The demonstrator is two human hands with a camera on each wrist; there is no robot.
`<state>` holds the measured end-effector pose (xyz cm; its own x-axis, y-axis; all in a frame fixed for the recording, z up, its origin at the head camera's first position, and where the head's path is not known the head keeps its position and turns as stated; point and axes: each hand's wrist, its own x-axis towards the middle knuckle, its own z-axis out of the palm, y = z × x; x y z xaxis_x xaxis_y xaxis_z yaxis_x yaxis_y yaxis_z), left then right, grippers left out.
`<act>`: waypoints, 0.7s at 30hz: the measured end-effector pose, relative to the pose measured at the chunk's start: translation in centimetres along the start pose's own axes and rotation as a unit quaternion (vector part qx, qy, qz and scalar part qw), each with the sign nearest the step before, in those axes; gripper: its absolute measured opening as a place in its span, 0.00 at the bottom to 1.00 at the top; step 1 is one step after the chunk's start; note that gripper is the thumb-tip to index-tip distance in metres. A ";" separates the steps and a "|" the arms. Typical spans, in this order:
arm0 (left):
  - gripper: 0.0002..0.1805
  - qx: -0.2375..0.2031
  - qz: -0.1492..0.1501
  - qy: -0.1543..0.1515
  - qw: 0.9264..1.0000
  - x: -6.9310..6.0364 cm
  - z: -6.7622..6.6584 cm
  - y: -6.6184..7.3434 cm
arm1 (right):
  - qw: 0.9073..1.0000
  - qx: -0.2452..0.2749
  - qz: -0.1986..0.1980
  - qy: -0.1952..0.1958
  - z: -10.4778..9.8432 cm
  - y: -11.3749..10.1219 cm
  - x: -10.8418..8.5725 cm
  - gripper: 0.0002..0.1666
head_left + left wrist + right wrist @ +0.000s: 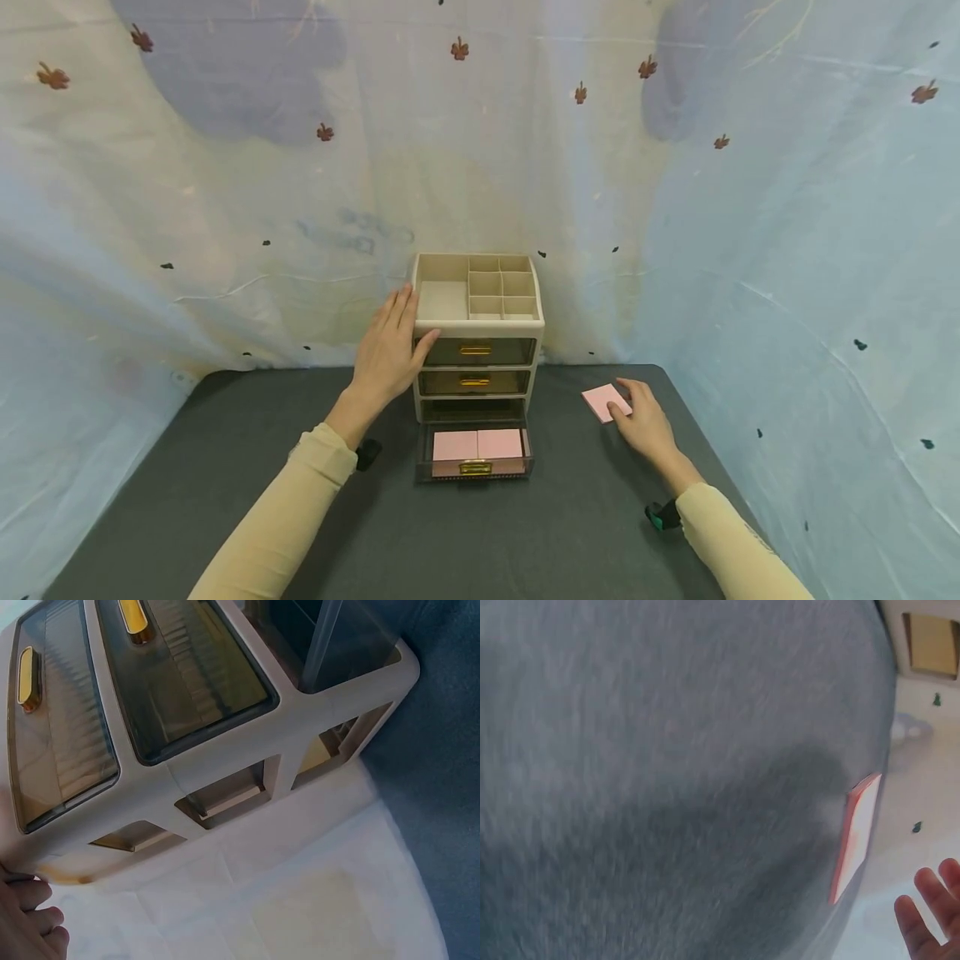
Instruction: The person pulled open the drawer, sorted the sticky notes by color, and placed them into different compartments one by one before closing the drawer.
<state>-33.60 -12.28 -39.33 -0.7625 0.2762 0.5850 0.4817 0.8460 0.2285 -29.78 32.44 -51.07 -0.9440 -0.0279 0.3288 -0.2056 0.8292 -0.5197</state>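
A cream desktop drawer organizer [480, 329] stands on the dark table. My left hand [386, 352] rests against its upper left side, fingers straight, thumb by the front corner. Its bottom drawer [423, 457] is pulled out, and pink sticky note pads [455, 445] lie in it side by side. To the right, another pink sticky note pad [600, 401] lies on the table. My right hand [649, 427] hovers at that pad with fingers spread. In the right wrist view, the visible fingers [911, 926] are apart from the pad [857, 836]; the thumb is out of sight there.
Two upper drawers with gold handles [475, 350] are closed. The organizer's top has a large compartment [442, 300] and several small ones. A patterned cloth curtain [480, 167] hangs behind the dark table [585, 517] and along its sides.
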 end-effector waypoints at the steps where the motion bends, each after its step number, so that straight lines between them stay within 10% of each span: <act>1: 0.42 -0.003 0.000 -0.001 1.000 0.1 0.0 0.0 | 1.000 -0.003 0.006 -0.008 -0.1 0.3 0.1 0.33; 21: 0.43 -0.011 -0.013 -0.001 1.000 0.2 -0.3 0.4 | 0.991 -0.060 0.062 -0.099 -0.5 3.8 1.1 0.40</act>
<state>-33.42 -11.99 -38.87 -0.7764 0.2548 0.5765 0.4701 0.8433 0.2604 -31.48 35.81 -52.28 -0.9946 -0.0202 0.1015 -0.0636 0.8931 -0.4454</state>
